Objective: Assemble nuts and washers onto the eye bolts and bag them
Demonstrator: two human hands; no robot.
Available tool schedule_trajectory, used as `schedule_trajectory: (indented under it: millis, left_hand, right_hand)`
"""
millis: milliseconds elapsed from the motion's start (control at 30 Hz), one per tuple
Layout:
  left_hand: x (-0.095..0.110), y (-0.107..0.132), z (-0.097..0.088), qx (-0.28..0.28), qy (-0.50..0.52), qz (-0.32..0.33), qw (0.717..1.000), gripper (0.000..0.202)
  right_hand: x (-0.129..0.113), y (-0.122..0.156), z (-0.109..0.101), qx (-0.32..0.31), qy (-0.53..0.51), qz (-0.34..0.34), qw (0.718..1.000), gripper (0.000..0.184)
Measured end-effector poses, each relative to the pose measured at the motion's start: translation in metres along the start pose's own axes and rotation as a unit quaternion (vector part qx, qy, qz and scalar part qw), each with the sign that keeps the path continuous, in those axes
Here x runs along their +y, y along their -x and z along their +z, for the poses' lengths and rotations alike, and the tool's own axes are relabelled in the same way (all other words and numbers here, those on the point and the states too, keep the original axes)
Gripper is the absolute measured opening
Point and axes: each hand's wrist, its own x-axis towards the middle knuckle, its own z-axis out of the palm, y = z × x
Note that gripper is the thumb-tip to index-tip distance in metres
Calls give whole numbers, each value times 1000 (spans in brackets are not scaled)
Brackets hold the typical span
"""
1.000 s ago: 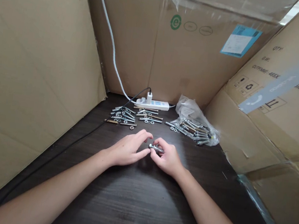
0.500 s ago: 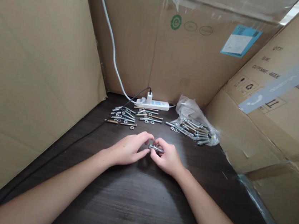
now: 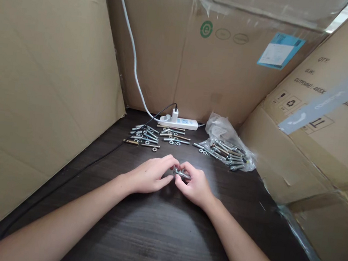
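Observation:
Both hands meet over the middle of the dark wooden table (image 3: 155, 237). My right hand (image 3: 195, 185) is closed around a silver bolt (image 3: 182, 174) that lies pointing left. My left hand (image 3: 152, 174) pinches the bolt's left end with thumb and fingertips, where a small nut or washer seems to sit. Beyond the hands lie loose bolts, nuts and washers (image 3: 148, 136) in rows. To their right is a clear plastic bag (image 3: 227, 145) with more bolts spilling from it.
A white power strip (image 3: 179, 122) with a plugged-in charger lies at the back, its white cable (image 3: 130, 46) running up the wall and a black cable (image 3: 95, 159) running left along the table. Cardboard boxes (image 3: 41, 82) wall in the table on the left, back and right.
The hands stay together on the bolt; my left fingers have closed a little more over its end. The view has shifted slightly.

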Motion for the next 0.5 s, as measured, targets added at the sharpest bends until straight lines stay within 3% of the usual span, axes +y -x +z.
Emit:
schedule_trajectory:
  millis: [133, 333, 500]
  left_hand:
    - [-1, -1, 0, 14, -14, -22, 1000, 20]
    - [-3, -3, 1, -9, -12, 1, 1000, 21]
    - [0, 0, 0, 20, -3, 9, 1000, 25]
  right_hand:
    - [-2, -1, -1, 3, 4, 0, 1000, 10]
    - [-3, -1, -3, 4, 13, 3, 1000, 9]
    - [-2, -1, -2, 6, 2, -2, 1000, 10]
